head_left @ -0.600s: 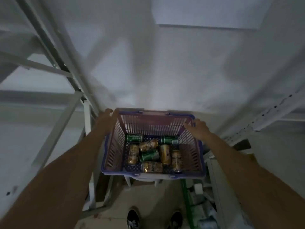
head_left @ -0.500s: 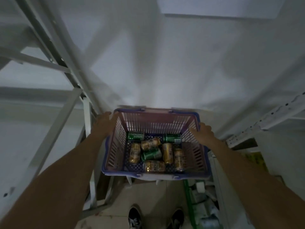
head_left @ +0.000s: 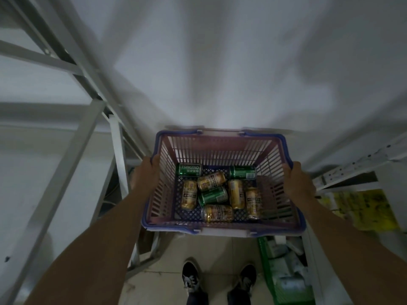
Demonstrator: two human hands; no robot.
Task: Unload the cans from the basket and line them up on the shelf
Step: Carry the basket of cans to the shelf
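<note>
A storeroom: bare white metal shelving [head_left: 66,164], stacked goods [head_left: 284,267] below.

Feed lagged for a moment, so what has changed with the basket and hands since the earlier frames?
The hands slid toward the person along the rim: the left hand and right hand now grip the side edges of the basket, not its far corners. The basket sits lower and nearer in view. All eight cans remain inside, lying down, none removed.

From my remote feed I see bare forearms with no sleeves, watch or rings on the left hand [head_left: 144,177] or right hand [head_left: 298,186]. Below are dark trouser cuffs and black shoes [head_left: 191,280] with pale laces and pale soles.
</note>
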